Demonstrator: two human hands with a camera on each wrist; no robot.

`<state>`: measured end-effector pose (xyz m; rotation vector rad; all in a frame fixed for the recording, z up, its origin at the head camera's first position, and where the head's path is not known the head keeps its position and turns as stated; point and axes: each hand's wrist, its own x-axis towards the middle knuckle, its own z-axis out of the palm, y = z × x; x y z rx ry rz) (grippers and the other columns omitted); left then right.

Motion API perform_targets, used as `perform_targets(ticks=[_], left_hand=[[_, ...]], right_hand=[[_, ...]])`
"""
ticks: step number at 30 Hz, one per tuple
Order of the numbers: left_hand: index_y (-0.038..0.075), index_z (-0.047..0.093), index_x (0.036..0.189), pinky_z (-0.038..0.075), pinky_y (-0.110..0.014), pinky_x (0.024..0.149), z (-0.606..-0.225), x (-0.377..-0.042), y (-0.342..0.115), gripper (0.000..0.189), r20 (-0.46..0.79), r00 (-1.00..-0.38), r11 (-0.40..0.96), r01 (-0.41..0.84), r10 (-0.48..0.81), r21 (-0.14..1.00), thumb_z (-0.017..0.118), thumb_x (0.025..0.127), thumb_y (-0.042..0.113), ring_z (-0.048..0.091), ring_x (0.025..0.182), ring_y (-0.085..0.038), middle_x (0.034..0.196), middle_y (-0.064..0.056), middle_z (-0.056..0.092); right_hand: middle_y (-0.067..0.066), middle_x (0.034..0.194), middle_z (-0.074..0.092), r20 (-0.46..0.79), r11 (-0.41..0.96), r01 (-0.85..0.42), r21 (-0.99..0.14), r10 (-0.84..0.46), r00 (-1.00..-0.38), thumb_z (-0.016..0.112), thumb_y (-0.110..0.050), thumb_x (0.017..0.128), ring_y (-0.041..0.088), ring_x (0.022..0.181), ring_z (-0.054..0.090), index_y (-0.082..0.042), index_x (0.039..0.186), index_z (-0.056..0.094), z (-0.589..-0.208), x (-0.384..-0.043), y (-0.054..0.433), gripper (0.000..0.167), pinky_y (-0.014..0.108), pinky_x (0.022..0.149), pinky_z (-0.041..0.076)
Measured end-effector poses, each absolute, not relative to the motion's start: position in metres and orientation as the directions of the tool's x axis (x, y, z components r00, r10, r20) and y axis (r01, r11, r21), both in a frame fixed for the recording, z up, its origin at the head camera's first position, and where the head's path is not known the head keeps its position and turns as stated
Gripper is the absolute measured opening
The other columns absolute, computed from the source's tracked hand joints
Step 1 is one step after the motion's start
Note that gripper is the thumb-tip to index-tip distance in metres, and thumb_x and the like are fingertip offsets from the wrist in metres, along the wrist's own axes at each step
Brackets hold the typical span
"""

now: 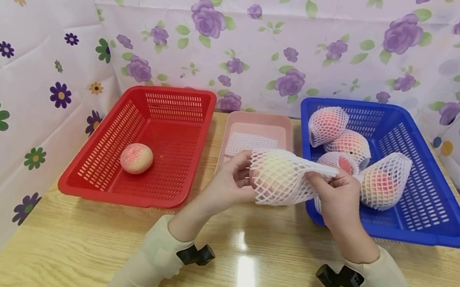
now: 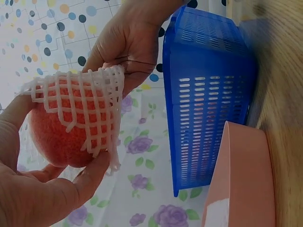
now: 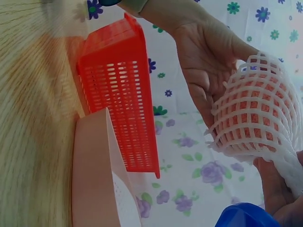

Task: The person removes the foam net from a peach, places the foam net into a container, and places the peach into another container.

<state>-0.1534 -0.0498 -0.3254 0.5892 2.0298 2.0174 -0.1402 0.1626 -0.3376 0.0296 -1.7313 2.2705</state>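
Observation:
Between the hands, above the table's middle, is a peach [image 2: 57, 135] mostly covered by a white foam net sleeve [image 1: 281, 178]. The left hand [image 1: 232, 177] grips the peach at its bare end, with thumb and fingers round the open edge of the net. At the other end, the right hand [image 1: 337, 193] pinches the gathered tail of the net sleeve between thumb and fingers. In the left wrist view, part of the reddish fruit shows bare below the net. One unwrapped peach [image 1: 136, 158] lies in the red basket [image 1: 163, 202] at the left.
The blue basket [image 1: 415, 235] at the right holds several net-wrapped peaches [image 1: 383, 184]. At the back middle, a pink tray [image 1: 260, 120] contains flat white foam nets [image 1: 251, 142]. Floral cloth [image 1: 242, 36] hangs behind the wooden table [image 1: 284, 263].

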Motion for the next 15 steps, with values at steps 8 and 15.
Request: perform_targets(ticks=[8, 15], left_hand=[[-0.01, 0.035, 0.134, 0.052, -0.02, 0.082, -0.322, -0.151, -0.059, 0.068, 0.084, -0.894, -0.078, 0.055, 0.441, 0.995, 0.06, 0.071, -0.015, 0.055, 0.099, -0.012, 0.125, -0.025, 0.046], [-0.008, 0.036, 0.131, 0.051, -0.018, 0.08, -0.325, -0.15, -0.071, 0.066, 0.076, -0.9, -0.014, 0.078, 0.429, 0.997, 0.06, 0.069, -0.014, 0.053, 0.1, -0.016, 0.121, -0.021, 0.046]], right_hand=[[-0.007, 0.073, 0.07, 0.225, -0.178, -0.238, -0.955, 0.087, -0.97, 0.065, 0.009, 0.082, 0.003, 0.072, 0.066, -0.018, 0.078, 0.074, -0.334, -0.14, 0.169, 0.028, 0.016, 0.066, 0.055], [-0.007, 0.085, 0.068, 0.286, -0.008, -0.286, -0.958, -0.107, -0.952, 0.066, 0.009, 0.082, 0.004, 0.071, 0.063, -0.016, 0.096, 0.073, -0.325, -0.139, 0.18, 0.03, 0.015, 0.062, 0.054]])
